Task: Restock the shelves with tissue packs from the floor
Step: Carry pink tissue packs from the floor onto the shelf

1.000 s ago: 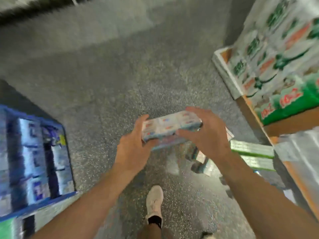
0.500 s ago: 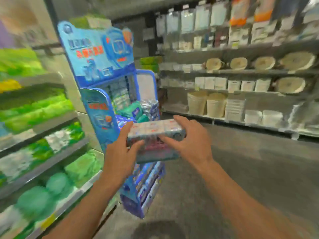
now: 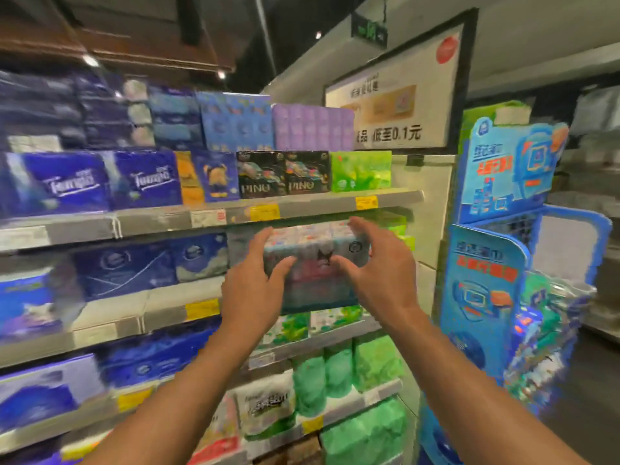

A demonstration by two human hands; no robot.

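Observation:
A pastel tissue pack (image 3: pixel 313 263) with a small black cartoon figure on its front is raised in front of the shelf unit, just under the grey shelf edge (image 3: pixel 318 209). My left hand (image 3: pixel 255 283) grips its left end, thumb on the front and fingers over the top. At the right end, my right hand (image 3: pixel 375 266) holds it the same way. The pack's lower part overlaps the shelf level below, and I cannot tell whether it rests on a shelf.
The shelves hold blue packs (image 3: pixel 127 270) at left, black PINO packs (image 3: pixel 281 174) above, green packs (image 3: pixel 349 367) below. A blue cardboard display stand (image 3: pixel 486 280) stands close on the right. A white pillar with a framed poster (image 3: pixel 392 105) lies behind.
My view swung from the floor up to the shelves. Both hands carried the tissue pack up from low over the floor to the second shelf level.

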